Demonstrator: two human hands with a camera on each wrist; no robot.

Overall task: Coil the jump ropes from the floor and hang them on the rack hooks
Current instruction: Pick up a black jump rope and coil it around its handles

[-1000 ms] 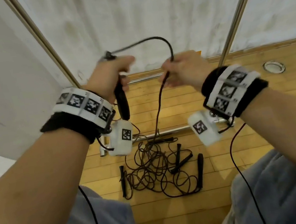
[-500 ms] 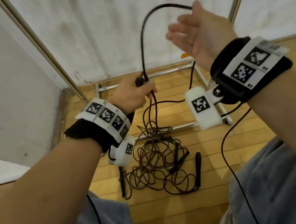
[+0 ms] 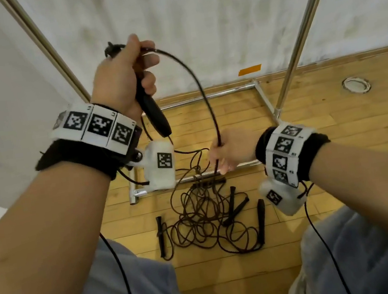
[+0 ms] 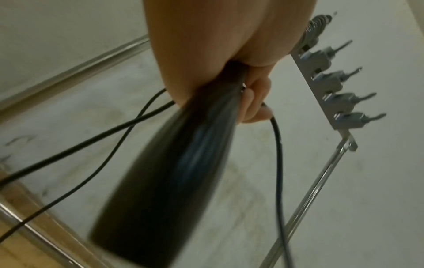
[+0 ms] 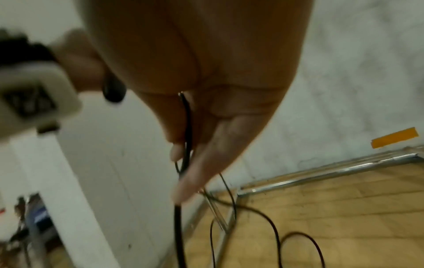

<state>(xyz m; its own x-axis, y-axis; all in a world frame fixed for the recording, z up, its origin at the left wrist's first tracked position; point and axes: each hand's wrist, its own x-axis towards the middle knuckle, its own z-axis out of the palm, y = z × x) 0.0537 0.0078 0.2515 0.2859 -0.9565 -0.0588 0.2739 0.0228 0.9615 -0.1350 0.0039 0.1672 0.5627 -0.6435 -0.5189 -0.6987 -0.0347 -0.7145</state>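
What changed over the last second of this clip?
The right hand swung up open, then dropped and gripped the cord lower down. The left hand dipped, then rose again, keeping hold of the handle. The rope pile on the floor stayed put.

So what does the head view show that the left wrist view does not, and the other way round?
Only the head view shows the right hand pinching the cord lower down, the tangled pile of ropes with several handles on the wooden floor, and the orange tape on the wall. Only the left wrist view shows the row of metal hooks on the rack. Both show the left hand gripping a black handle, the cord leaving it, and the rack's metal poles.
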